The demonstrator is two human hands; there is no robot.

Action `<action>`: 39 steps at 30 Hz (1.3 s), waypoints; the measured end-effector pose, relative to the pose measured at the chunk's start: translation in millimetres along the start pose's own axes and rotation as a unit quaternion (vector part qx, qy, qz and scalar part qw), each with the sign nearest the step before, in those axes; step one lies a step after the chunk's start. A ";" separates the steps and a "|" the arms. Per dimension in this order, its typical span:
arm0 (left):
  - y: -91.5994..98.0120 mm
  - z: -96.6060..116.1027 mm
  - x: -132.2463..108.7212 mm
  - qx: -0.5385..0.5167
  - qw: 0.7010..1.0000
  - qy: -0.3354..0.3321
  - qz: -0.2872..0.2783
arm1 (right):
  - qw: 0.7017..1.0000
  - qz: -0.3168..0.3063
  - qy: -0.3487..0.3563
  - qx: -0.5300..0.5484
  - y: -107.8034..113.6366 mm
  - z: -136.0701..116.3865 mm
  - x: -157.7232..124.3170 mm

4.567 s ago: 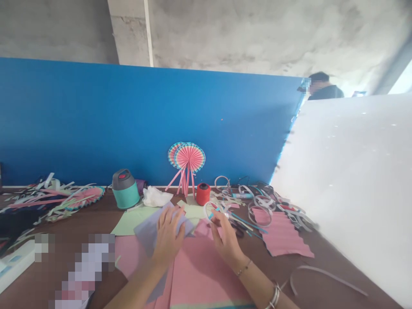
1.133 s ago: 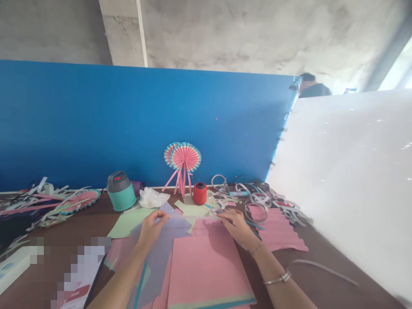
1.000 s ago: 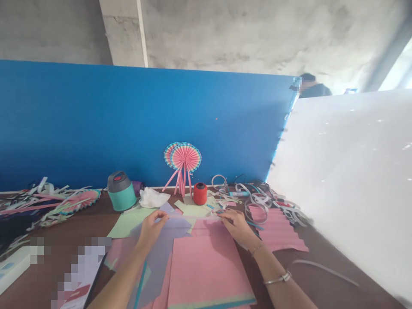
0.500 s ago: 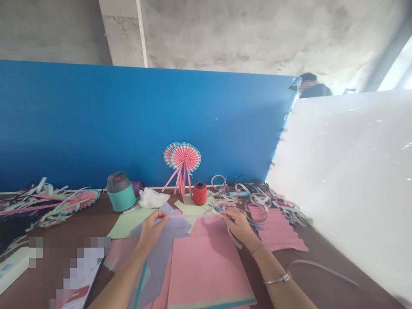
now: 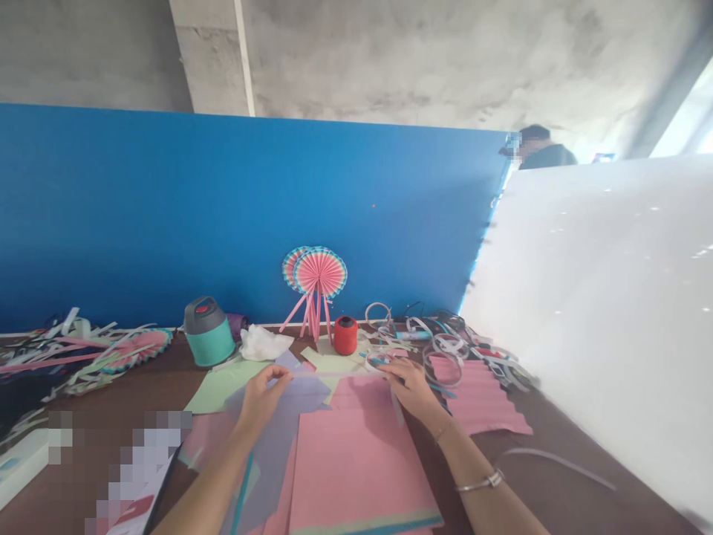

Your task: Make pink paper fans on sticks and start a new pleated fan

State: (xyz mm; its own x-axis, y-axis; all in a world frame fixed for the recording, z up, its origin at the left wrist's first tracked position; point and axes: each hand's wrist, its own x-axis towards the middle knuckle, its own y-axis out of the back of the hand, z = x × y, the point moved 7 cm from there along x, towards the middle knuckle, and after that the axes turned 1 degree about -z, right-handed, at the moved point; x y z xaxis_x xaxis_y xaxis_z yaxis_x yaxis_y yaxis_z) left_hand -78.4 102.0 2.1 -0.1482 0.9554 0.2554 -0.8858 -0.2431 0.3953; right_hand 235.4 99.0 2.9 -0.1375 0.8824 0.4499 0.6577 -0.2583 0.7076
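Observation:
A thin, pale, see-through strip, like tape (image 5: 334,374), runs level between my two hands. My left hand (image 5: 266,394) pinches its left end between thumb and fingertips. At the other end my right hand (image 5: 409,386) has its fingers closed on the strip, and a pale tail hangs below it. Under and in front of the strip lies a stack of pink paper sheets (image 5: 356,461), with green and blue bands along the near edge. Purple paper (image 5: 267,446) lies beneath my left hand. Right of my right hand is a pleated pink sheet (image 5: 484,397).
Pink paper fans (image 5: 320,273) lean on the blue partition (image 5: 167,208). A red spool (image 5: 345,336), white crumpled plastic (image 5: 266,343) and a teal-and-grey container (image 5: 209,332) stand behind the papers. Curled paper strips (image 5: 445,349) litter the right rear. A person (image 5: 543,148) is beyond the white partition (image 5: 601,297).
The strip's tail below my right hand has shifted slightly. Both hands stay in nearly the same place, still holding the strip.

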 end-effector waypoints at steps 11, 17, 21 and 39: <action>3.0 2.9 -0.5 0.015 0.999 -0.030 0.020 | 1.000 -0.026 -0.010 -0.010 -1.7 -0.3 0.8; 4.9 3.2 -1.1 0.027 0.998 -0.041 0.037 | 0.999 -0.030 -0.021 -0.016 -2.0 -0.2 -0.8; 6.0 8.3 -3.7 0.035 0.995 -0.071 0.058 | 1.000 -0.003 -0.007 -0.002 1.5 -0.5 -0.2; 9.6 74.5 -49.1 0.158 0.900 -0.365 0.178 | 0.982 0.123 -0.078 0.123 15.1 17.7 0.5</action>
State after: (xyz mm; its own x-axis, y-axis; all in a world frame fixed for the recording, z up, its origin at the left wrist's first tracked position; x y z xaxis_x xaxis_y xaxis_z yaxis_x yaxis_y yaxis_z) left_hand -46.9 40.2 59.1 0.0330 0.4715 0.8812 -0.6524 -0.6578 0.3764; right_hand 258.4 102.5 4.2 0.1501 0.8596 0.4885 0.8187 -0.3850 0.4260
